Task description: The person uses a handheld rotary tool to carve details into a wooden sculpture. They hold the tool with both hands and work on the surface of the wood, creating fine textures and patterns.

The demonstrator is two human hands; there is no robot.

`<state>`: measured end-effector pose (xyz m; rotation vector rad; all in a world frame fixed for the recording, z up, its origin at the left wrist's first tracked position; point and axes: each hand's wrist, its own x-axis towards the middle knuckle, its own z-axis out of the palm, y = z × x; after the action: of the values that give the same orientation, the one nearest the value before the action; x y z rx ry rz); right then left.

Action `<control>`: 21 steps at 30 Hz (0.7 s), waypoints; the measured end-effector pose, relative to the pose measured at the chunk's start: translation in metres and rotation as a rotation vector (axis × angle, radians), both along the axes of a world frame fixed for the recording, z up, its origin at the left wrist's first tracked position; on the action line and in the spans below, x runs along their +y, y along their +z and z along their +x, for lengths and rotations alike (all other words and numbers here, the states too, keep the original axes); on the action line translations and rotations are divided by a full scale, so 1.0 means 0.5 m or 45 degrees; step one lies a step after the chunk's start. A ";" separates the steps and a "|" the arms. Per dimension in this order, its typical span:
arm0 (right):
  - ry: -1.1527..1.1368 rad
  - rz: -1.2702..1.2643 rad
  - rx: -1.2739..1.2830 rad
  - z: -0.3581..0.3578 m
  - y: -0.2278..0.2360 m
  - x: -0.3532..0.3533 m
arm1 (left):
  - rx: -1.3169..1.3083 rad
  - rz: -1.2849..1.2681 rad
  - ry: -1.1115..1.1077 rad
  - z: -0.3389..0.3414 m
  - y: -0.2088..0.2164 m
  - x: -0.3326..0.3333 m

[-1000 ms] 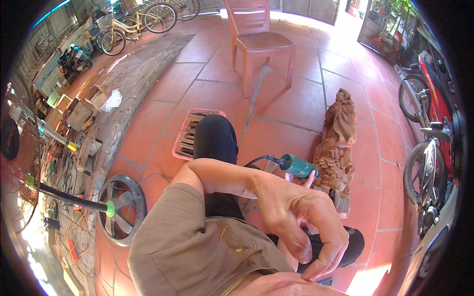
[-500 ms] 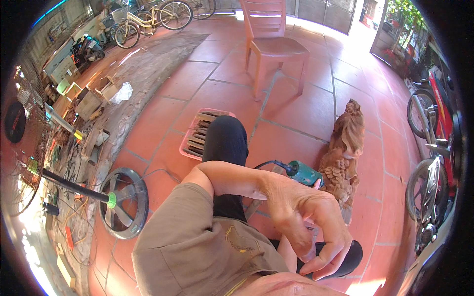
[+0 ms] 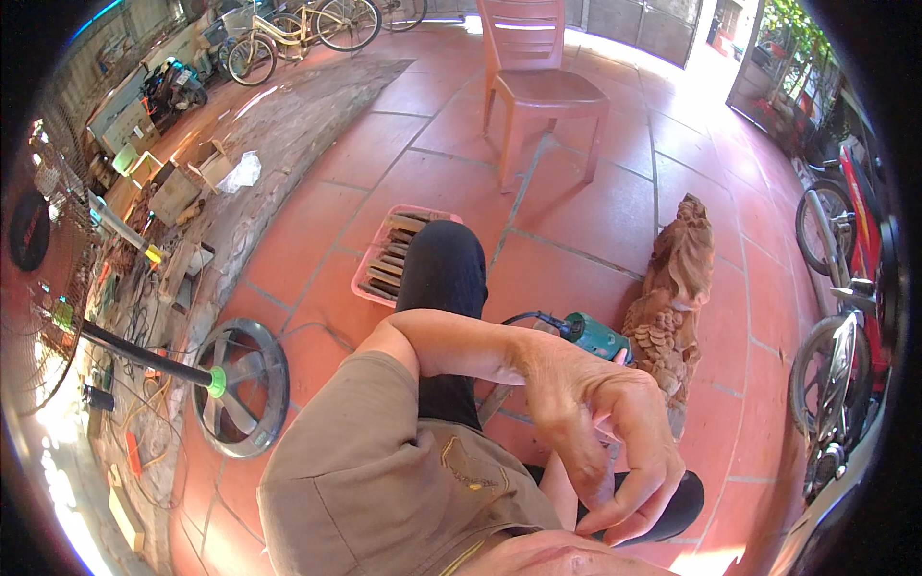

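My left hand (image 3: 634,413), loosely curled and seemingly empty, now hides more of my right hand (image 3: 622,356), so its hold on the green tool (image 3: 595,336) is unclear

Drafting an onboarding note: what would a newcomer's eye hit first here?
Likely the reddish-brown carved figure, seemingly wooden, on the red tiled floor, right of centre. Then the bent left hand, lower right of centre, the green cylindrical power tool just above it. A reddish plastic chair stands top centre.
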<state>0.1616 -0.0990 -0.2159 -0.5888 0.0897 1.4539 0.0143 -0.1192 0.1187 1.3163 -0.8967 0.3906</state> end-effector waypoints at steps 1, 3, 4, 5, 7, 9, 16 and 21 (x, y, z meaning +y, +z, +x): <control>0.002 -0.004 0.001 0.001 -0.003 0.001 | -0.027 -0.005 -0.013 0.001 -0.001 0.000; 0.005 -0.017 -0.002 0.004 -0.008 0.002 | 0.046 -0.029 0.005 -0.007 0.002 -0.003; 0.003 -0.026 0.002 0.006 -0.010 0.002 | 0.082 -0.042 0.012 -0.010 0.003 -0.004; 0.003 -0.035 0.002 0.008 -0.013 0.003 | 0.085 -0.045 0.008 -0.011 0.003 -0.004; -0.003 -0.043 -0.003 0.015 -0.015 0.003 | 0.089 -0.048 -0.001 -0.013 0.003 -0.006; 0.004 -0.049 0.005 0.012 -0.018 0.006 | 0.095 -0.033 -0.008 -0.018 0.005 -0.001; -0.001 -0.094 0.013 0.024 -0.038 0.006 | -0.034 0.026 -0.042 -0.015 -0.002 0.012; 0.030 -0.087 0.027 0.010 -0.036 0.015 | 0.021 -0.034 0.035 -0.029 0.011 -0.007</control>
<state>0.1666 -0.0915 -0.2338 -0.6318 0.1498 1.4848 0.0000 -0.1226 0.1243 1.3066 -0.8576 0.4116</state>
